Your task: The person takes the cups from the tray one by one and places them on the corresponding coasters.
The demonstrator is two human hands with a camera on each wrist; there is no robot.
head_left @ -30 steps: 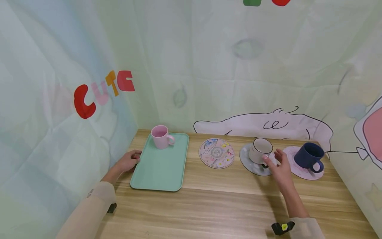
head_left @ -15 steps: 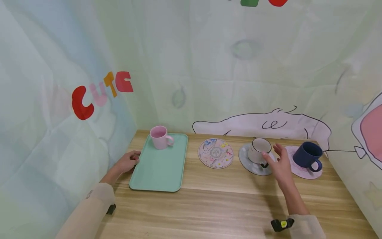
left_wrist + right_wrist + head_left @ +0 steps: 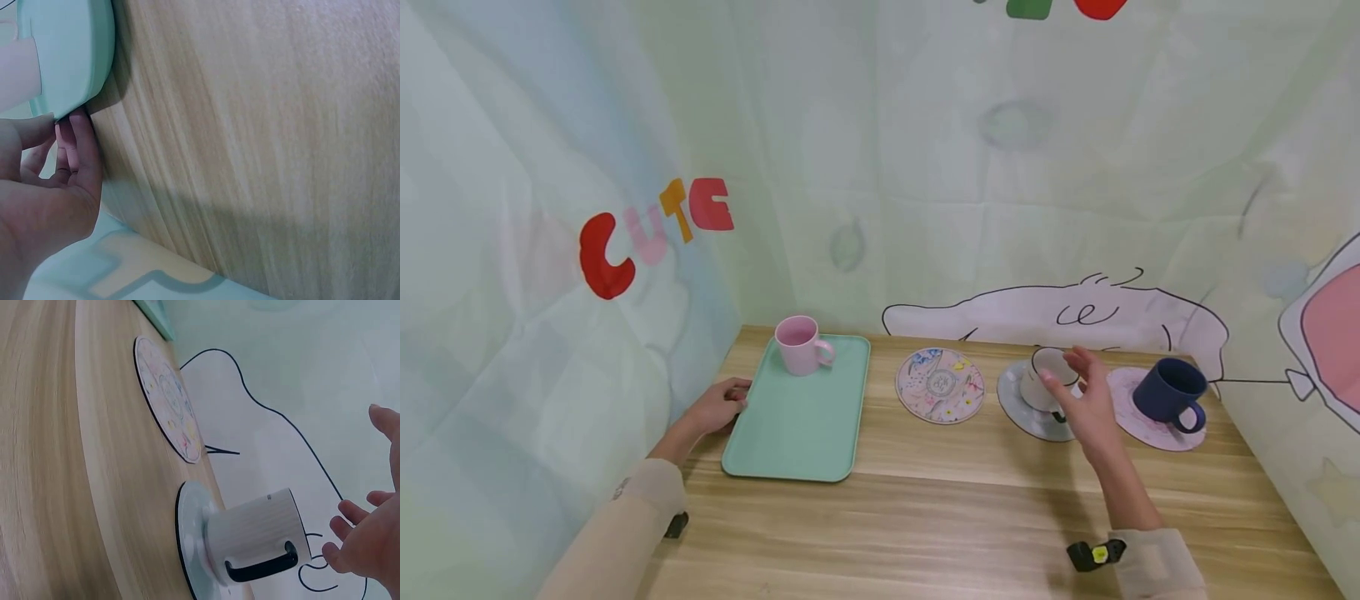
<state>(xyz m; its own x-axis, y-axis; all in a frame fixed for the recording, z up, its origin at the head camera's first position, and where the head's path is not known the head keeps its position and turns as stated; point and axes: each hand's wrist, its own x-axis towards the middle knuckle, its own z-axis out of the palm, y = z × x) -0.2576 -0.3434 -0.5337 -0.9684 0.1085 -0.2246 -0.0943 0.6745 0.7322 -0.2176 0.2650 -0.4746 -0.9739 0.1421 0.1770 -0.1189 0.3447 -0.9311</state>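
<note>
My left hand [image 3: 718,407] pinches the left edge of the mint-green tray [image 3: 793,429], thumb on the rim and fingers beneath it in the left wrist view. A pink mug [image 3: 797,354] stands upright near the tray's back left corner. Over to the right, a white mug [image 3: 1037,389] with a dark rim and black handle [image 3: 261,565] sits upright on a grey-blue coaster [image 3: 1015,412]. My right hand [image 3: 1090,412] is spread just beside and above that mug, holding nothing. In the right wrist view its fingers are apart from the mug's rim.
A round flowered coaster [image 3: 938,408] lies between the tray and the white mug. Right of my right hand, a navy mug [image 3: 1167,392] stands on a pinkish coaster [image 3: 1138,425]. Printed cloth [image 3: 925,208] walls in the back and sides of the wooden table [image 3: 925,525].
My right hand has lifted slightly and shifted a little left, now overlapping more of the white mug in the head view. The left hand and tray stay put.
</note>
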